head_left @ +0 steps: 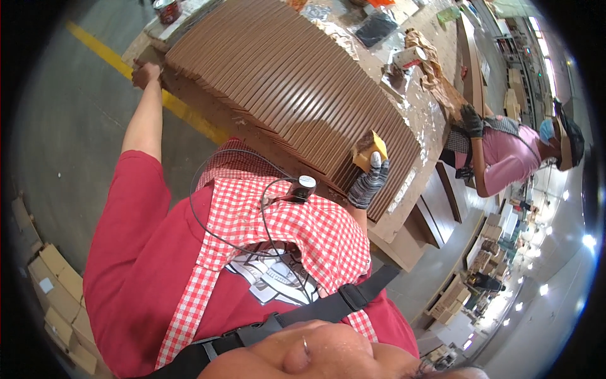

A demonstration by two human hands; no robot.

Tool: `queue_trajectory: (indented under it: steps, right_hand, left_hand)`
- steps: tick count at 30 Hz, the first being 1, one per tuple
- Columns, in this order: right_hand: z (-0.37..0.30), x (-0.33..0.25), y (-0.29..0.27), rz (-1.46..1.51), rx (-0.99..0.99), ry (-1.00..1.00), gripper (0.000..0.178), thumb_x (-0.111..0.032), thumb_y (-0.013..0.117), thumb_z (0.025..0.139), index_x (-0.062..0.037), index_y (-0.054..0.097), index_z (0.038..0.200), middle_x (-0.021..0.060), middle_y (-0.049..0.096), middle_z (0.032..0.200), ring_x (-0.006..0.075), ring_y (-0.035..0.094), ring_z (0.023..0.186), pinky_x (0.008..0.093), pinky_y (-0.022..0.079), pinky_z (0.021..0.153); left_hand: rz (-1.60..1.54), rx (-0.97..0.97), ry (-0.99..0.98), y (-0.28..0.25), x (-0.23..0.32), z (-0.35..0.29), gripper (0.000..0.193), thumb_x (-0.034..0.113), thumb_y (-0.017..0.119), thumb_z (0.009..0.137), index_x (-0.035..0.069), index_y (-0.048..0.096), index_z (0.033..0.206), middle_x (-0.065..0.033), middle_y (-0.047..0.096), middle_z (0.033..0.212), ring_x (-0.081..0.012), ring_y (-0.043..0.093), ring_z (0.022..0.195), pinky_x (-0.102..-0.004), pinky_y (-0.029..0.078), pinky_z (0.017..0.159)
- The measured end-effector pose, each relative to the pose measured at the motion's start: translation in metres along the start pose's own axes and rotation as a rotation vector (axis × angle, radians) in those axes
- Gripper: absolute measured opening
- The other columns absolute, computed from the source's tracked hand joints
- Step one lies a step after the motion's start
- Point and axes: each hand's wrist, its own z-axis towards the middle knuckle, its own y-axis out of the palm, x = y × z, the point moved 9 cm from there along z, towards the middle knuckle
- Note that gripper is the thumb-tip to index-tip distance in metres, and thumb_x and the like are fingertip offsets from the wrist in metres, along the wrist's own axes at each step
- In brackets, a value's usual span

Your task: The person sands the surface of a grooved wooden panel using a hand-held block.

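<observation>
Covering most of the worktable (pixel 407 196), the row of brown slats (pixel 284 82) has its long axis from left to right before the person, while each slat runs away from the body. The gloved right hand (pixel 367 181) is over its right end; the bare left hand (pixel 146 74) is just beside its left end, well apart from the other. Past its right end stands a co-worker (pixel 505 164) in pink. Beyond its far edge lie crumpled brown paper (pixel 435 72), a black packet (pixel 375 28) and a white cup (pixel 410 58); past its left end stands a red tin (pixel 167 11). The right hand is closed around a yellow block (pixel 364 156), perhaps for sanding, upon the slats. The left fingers are half curled; I cannot tell if they hold something.
</observation>
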Motion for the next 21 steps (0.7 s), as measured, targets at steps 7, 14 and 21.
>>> queue_trajectory:
  steps: [7,14,21]
  right_hand:
    - [-0.001,0.007,-0.008,-0.031,0.035,-0.018,0.043,-0.023,0.064,0.084,-0.0024,0.055,0.121,0.006,0.06,0.105,0.0154,0.057,0.092,0.0288,0.048,0.08]
    - [-0.003,0.013,-0.02,-0.009,0.071,-0.012,0.045,-0.028,0.065,0.085,-0.0045,0.054,0.122,0.0058,0.059,0.108,0.0157,0.056,0.097,0.0291,0.047,0.083]
    - [-0.002,0.01,-0.013,-0.015,0.062,-0.018,0.045,-0.029,0.065,0.085,-0.0046,0.055,0.122,0.0059,0.059,0.108,0.0156,0.056,0.096,0.0285,0.046,0.084]
  left_hand:
    - [0.034,0.048,-0.023,-0.008,-0.019,0.021,0.067,0.047,0.04,0.09,-0.016,0.044,0.11,-0.0363,0.046,0.116,-0.0463,0.046,0.109,-0.051,0.038,0.096]
    - [-0.114,0.033,-0.124,-0.022,0.014,-0.022,0.071,0.05,0.032,0.092,-0.017,0.044,0.112,-0.0342,0.047,0.116,-0.0446,0.045,0.112,-0.05,0.039,0.094]
    - [0.065,0.019,0.015,-0.017,-0.004,0.007,0.072,0.051,0.032,0.092,-0.017,0.046,0.111,-0.0347,0.049,0.115,-0.0445,0.045,0.111,-0.0501,0.039,0.094]
